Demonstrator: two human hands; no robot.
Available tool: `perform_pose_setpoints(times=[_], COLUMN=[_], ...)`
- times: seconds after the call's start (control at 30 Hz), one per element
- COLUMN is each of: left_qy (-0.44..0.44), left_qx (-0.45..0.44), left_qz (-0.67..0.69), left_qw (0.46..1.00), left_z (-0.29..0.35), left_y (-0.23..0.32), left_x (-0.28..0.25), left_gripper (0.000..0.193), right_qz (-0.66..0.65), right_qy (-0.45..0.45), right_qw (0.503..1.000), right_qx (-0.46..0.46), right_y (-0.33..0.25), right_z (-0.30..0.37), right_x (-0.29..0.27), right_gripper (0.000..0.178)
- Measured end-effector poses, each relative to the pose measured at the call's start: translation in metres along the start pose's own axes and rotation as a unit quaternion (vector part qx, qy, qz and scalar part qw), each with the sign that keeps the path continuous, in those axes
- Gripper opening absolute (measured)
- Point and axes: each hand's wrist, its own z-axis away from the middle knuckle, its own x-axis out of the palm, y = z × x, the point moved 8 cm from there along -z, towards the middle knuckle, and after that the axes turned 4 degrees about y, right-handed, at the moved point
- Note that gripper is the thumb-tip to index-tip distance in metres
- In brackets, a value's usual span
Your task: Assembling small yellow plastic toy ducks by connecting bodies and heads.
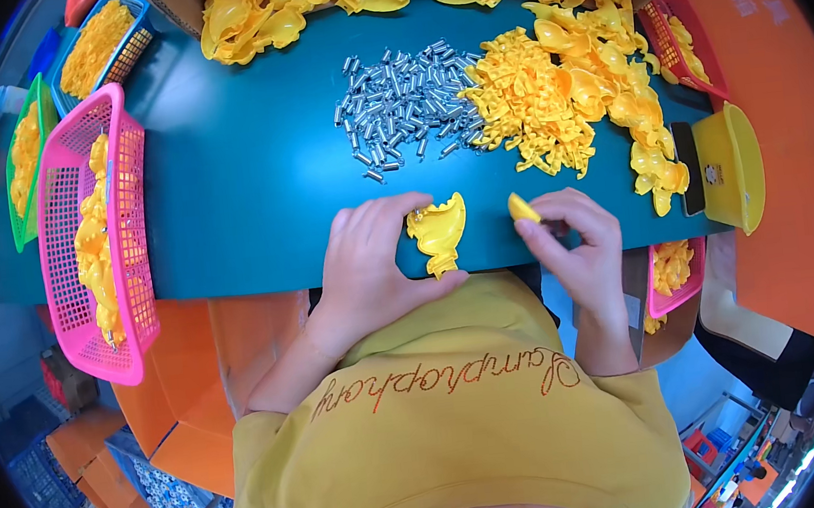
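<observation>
Near the front edge of the table, my left hand (363, 258) grips a yellow plastic shell (438, 233) between thumb and fingers; its hollow side faces up. My right hand (582, 237) pinches a small curved yellow plastic piece (522, 209) between thumb and fingertips, a short way right of the shell and apart from it. Beyond my hands lies a heap of small silver spring-like cylinders (407, 102). Touching it on the right is a heap of small yellow plastic pieces (530, 105), and further right spread larger yellow shells (621, 86).
A pink basket (130, 232) of yellow parts stands at the table's left edge, beside green (44, 122) and blue baskets (147, 34). More yellow shells (257, 19) spill from boxes at the back. A yellow bin (737, 168) stands right; a pink container (693, 275) sits below.
</observation>
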Motion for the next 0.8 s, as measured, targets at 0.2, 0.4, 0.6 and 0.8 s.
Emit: perform_pose_setpoints(times=[0.2,0.4,0.6,0.8], left_qy=[-0.02,-0.023,-0.034,-0.031], left_qx=[-0.003,-0.008,-0.002,0.004], left_qz=[0.037,0.065,0.063,0.069], left_qw=[0.999,0.998,0.997,0.997], left_z=[0.002,0.004,0.004,0.004], left_y=[-0.001,-0.005,-0.005,-0.006], left_x=[-0.003,-0.002,-0.002,-0.002], left_gripper=[0.086,0.096,0.096,0.096], right_qz=[-0.032,0.048,0.088,0.081], right_qy=[-0.031,-0.112,-0.058,-0.087], right_qw=[0.998,0.984,0.986,0.98], right_qx=[0.048,-0.132,-0.129,-0.158], right_y=[0.001,-0.018,-0.018,-0.018], right_z=[-0.011,-0.018,-0.02,-0.019], right_x=[0.031,0.069,0.066,0.076], right_gripper=[0.022,0.032,0.043,0.04])
